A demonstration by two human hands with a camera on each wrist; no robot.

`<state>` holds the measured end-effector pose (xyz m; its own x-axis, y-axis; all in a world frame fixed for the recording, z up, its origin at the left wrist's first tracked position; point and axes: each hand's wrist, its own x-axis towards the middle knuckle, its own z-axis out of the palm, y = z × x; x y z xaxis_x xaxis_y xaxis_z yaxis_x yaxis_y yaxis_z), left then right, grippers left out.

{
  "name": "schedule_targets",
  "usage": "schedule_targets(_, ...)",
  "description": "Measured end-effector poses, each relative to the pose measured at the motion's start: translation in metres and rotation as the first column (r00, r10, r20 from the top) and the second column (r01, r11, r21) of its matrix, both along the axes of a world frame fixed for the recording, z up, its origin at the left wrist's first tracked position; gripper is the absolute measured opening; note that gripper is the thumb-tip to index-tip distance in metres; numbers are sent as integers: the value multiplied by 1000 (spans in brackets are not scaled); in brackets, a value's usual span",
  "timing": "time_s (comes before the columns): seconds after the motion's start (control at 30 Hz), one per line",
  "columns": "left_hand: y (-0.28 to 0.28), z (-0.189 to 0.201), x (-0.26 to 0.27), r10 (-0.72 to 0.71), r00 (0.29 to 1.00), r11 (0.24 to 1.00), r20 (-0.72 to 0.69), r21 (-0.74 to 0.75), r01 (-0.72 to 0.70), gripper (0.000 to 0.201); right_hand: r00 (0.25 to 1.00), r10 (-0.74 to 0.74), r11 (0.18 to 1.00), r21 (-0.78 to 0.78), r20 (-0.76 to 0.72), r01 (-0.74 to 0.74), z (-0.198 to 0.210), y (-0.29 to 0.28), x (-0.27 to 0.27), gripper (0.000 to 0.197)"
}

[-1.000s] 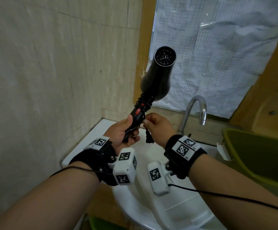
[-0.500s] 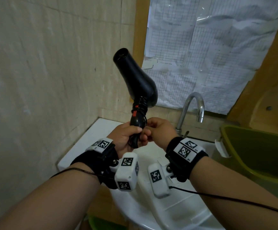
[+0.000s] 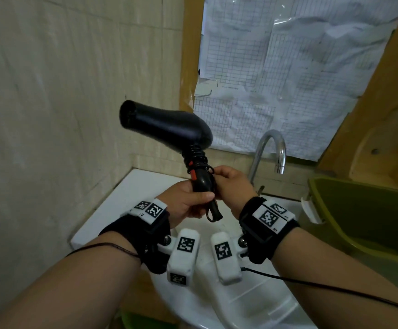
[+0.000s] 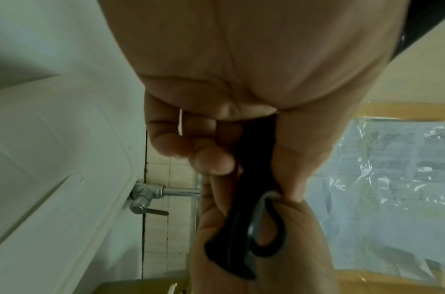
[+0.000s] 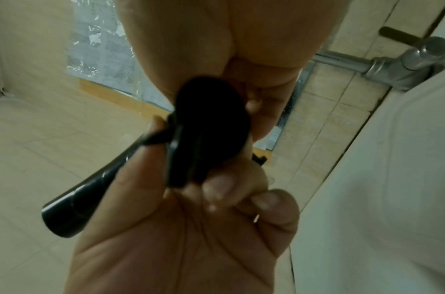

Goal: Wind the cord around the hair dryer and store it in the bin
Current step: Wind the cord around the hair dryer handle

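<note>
Here: two hands gripping one hair dryer.

No readable text; only coded squares on wrist bands

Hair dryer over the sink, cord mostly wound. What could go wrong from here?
1. The cord coils look loose; the end pinched by the right hand may unwind once released.
2. The left hand grips only the low handle of the hair dryer; it could slip into the sink before reaching the green bin.
</note>
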<state>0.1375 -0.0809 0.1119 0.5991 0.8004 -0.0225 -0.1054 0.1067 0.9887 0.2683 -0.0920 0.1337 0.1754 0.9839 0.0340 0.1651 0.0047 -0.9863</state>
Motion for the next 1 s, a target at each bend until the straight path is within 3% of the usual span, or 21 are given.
schedule_targets(0.07,1,2,1,4,999,1000,-36,31,-3,9,999,10,1000,18,39,-11,-1,0,2,19)
schedule_targets(0.2,5,1,3,13,992,997,-128,76,-3,25,991,22,999,33,134,-26,-5,-3,7,17)
schedule_targets(0.33,8,1,6,46,981,993,-188,115,-24,24,982,13,1000,2,186,-14,-7,-1,7,16)
schedule_targets(0.53,11,-2,4,67,992,997,-103,51,-62,16,972,-34,999,47,230,24,-2,0,3,18)
schedule_targets(0.73,10,-15,0,3,999,1000,-42,-15,-4,28,972,-12,997,81,234,-7,0,3,0,21)
schedule_targets(0.87,6,-18,-2,-36,998,999,-49,-9,36,17,976,-10,998,61,217,-4,-5,2,0,16)
schedule_targets(1.0,8,-23,-5,-37,998,999,-42,6,37,27,973,18,999,29,230,-25,-8,1,2,14)
